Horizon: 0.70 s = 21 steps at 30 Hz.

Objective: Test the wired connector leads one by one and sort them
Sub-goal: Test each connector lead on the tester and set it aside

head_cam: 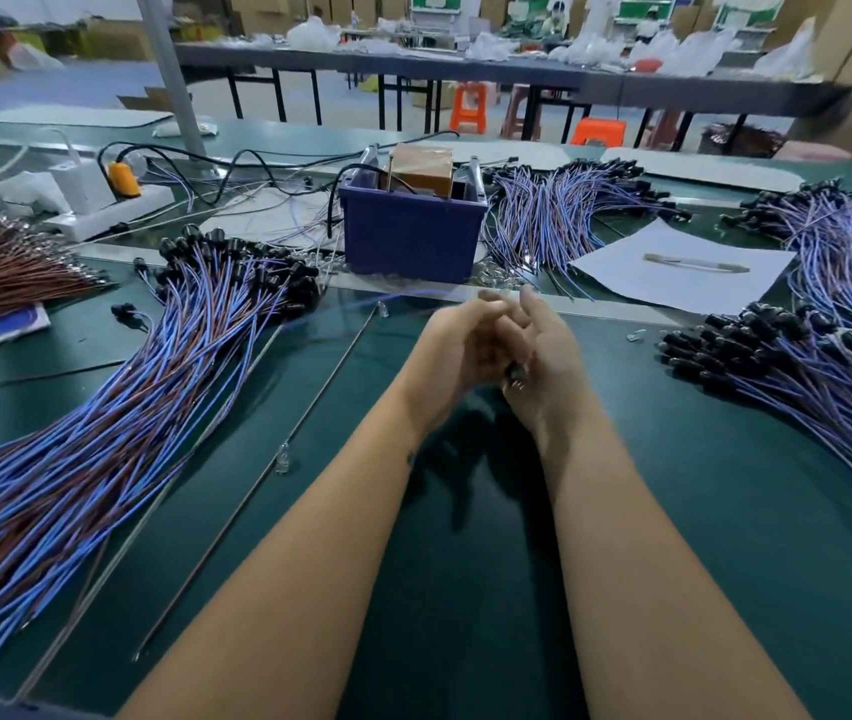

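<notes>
Head view showed two hands meeting over the green tabletop (465,563), among heaps of wired leads.

The left hand (457,337) and right hand (543,356) were pressed close together, motion-blurred; a small dark connector (516,379) showed at the right palm, and a faint blue wire (413,294) arced away toward the left, but which fingers held it could not be told. A big pile of blue-and-brown leads (117,407) lay on the left, another pile (803,371) on the right, more behind. A blue bin (408,236) stood just beyond the hands, white paper (683,267) to its right.
</notes>
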{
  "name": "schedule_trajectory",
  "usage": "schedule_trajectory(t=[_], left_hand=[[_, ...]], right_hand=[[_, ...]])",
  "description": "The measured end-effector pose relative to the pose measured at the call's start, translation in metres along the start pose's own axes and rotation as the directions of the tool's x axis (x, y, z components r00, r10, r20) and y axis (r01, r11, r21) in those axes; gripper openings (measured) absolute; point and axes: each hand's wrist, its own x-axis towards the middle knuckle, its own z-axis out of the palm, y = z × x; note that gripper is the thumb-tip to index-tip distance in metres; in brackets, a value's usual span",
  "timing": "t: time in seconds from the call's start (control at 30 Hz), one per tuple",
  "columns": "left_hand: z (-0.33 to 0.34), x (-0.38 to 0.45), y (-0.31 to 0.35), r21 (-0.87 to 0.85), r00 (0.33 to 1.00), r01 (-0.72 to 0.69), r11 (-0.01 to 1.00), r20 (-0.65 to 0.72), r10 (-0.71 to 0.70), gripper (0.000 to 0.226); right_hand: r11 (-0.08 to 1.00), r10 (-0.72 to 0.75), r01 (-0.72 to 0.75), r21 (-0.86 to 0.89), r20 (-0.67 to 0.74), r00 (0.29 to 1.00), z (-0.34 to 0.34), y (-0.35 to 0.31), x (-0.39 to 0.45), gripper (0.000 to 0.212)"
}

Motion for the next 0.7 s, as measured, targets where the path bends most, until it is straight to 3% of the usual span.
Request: schedule_trajectory(t=[0.1,0.23,0.33,0.43,0.57,0.7], left_hand=[[-0.017,-0.006,0.0,0.099,0.975,0.205,0.974,0.062,-0.212,0.058],[-0.029,-0.012,0.005,0.147,0.955,0.281,0.948,0.051,-0.291,0.054],[-0.029,-0.004,0.001,0.133,0.964,0.215,0.967,-0.187,-0.189,0.042],[-0.032,0.003,-0.003,0.082,0.909,0.133,0.988,-0.407,-0.089,0.028],[-0.042,0.004,-0.009,0.202,0.888,0.017,0.979,-0.453,0.078,0.022],[-0.049,0.003,-0.01,0.269,0.858,-0.006,0.963,-0.493,0.143,0.02]], right_hand=[[0.996,-0.082,0.078,-0.053,-0.072,0.994,-0.006,-0.003,0.004,0.024],[0.974,-0.181,0.167,-0.151,-0.085,0.98,-0.014,-0.002,0.006,0.018],[0.977,-0.133,0.129,-0.172,-0.012,0.991,-0.014,0.0,0.006,0.021],[0.955,-0.064,0.095,-0.279,0.12,0.991,-0.009,0.004,0.002,0.02],[0.839,-0.044,0.135,-0.527,0.181,0.982,-0.002,0.011,-0.002,0.01],[0.799,-0.066,0.155,-0.581,0.172,0.983,-0.001,0.015,-0.002,0.015]])
